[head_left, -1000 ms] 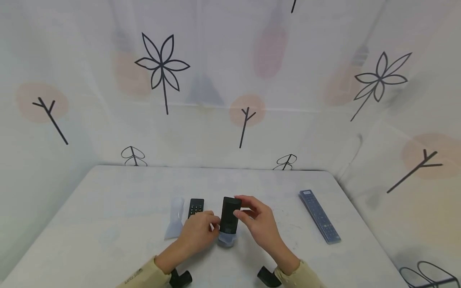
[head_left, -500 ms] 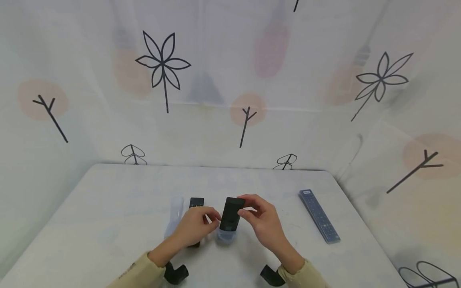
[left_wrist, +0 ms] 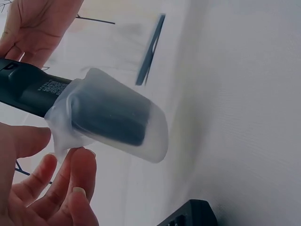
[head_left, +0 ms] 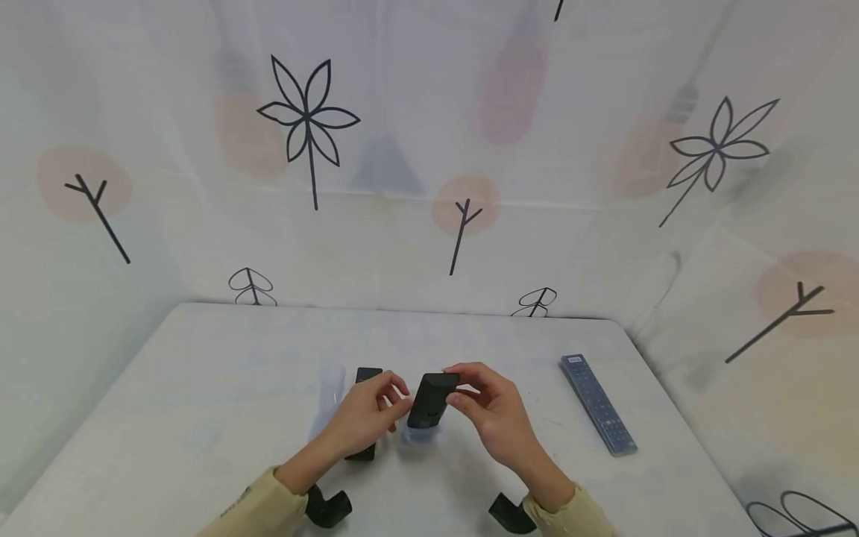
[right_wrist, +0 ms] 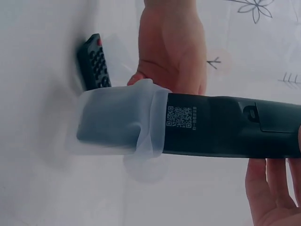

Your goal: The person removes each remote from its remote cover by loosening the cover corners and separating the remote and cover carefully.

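Black remote [head_left: 429, 400], part-covered by translucent sleeve [right_wrist: 110, 120], tipped flatter than before between hands, short of table's [head_left: 201, 388] far edge; pinched by right hand [head_left: 495, 418], left hand's [head_left: 362, 418] fingers parted beside sleeve.

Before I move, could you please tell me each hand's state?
Left hand: at the translucent plastic sleeve; whether it pinches it cannot be told.
Right hand: closed, holding the black rectangular remote control.
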A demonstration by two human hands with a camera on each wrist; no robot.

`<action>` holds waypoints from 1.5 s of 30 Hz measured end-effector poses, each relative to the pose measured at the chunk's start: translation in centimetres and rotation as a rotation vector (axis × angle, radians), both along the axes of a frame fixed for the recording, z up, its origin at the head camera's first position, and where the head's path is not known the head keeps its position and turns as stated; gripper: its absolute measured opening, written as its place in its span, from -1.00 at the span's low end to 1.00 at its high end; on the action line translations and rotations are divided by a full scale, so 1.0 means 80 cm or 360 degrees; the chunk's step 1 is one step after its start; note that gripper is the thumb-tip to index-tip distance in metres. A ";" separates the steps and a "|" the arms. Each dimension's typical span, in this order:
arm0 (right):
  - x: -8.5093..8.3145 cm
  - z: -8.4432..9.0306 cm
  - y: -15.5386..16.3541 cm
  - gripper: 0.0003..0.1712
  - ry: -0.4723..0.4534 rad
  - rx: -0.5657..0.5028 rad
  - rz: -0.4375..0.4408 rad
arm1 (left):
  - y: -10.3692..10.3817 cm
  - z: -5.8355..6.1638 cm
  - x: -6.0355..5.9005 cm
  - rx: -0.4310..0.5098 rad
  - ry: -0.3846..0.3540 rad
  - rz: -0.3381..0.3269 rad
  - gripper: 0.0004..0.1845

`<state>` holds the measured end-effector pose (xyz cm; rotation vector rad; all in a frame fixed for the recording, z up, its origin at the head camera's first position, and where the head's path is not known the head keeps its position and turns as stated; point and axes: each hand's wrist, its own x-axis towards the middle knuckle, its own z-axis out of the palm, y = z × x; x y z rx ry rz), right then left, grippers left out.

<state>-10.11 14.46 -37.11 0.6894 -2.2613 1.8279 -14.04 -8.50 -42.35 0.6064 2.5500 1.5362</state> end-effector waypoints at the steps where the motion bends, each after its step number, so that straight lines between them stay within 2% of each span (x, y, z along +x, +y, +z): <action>1: 0.000 0.000 0.000 -0.64 0.0026 -0.0012 0.0021 | 0.000 0.000 -0.001 0.0015 -0.0015 -0.0001 -0.79; 10: 0.001 0.002 0.002 -0.62 0.0128 -0.0068 0.0115 | 0.002 0.005 -0.003 0.0021 -0.0077 0.0011 -0.62; 19: 0.003 0.003 0.001 -0.61 0.0147 -0.0066 0.0164 | 0.004 0.009 -0.003 -0.0050 -0.0033 -0.0047 -0.72; 27: 0.005 0.003 0.002 -0.60 0.0203 -0.0080 0.0238 | 0.007 0.014 -0.003 -0.0077 0.0032 -0.0020 -0.78; 32: 0.003 -0.002 0.005 -0.60 0.0227 -0.0109 0.0246 | 0.007 0.014 -0.002 -0.0039 0.0051 0.0012 -0.79; 45: -0.001 -0.011 0.015 -0.57 0.0175 -0.0182 0.0116 | 0.004 0.014 -0.001 0.0168 -0.0044 0.0076 -0.81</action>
